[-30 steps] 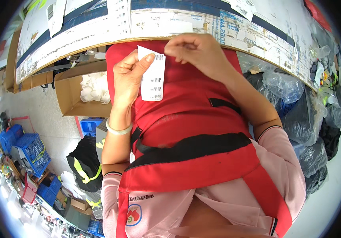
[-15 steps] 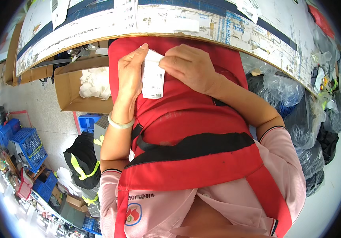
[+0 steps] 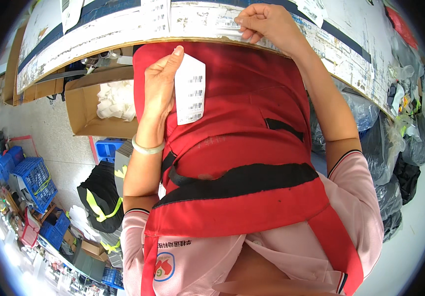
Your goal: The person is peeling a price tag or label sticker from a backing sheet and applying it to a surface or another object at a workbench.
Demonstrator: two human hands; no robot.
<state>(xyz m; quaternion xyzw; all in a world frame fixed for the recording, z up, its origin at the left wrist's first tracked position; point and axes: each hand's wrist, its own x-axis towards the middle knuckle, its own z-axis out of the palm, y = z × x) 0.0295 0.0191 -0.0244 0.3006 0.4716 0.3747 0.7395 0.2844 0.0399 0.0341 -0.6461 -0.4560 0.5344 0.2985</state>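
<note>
Moving away from the barcode label sheet (image 3: 191,96), the right hand (image 3: 269,29) has been brought up over the white-covered workbench (image 3: 84,47) — half a second ago its fingers were at the sheet's upper part. The sheet is now gripped by the left hand (image 3: 160,81) alone, pinched at its upper left edge in front of the red apron (image 3: 252,113). A small printed label (image 3: 228,21) is seen beside the curled right fingertips; whether it is held cannot be told — its separation from the sheet is suggested, not shown.
</note>
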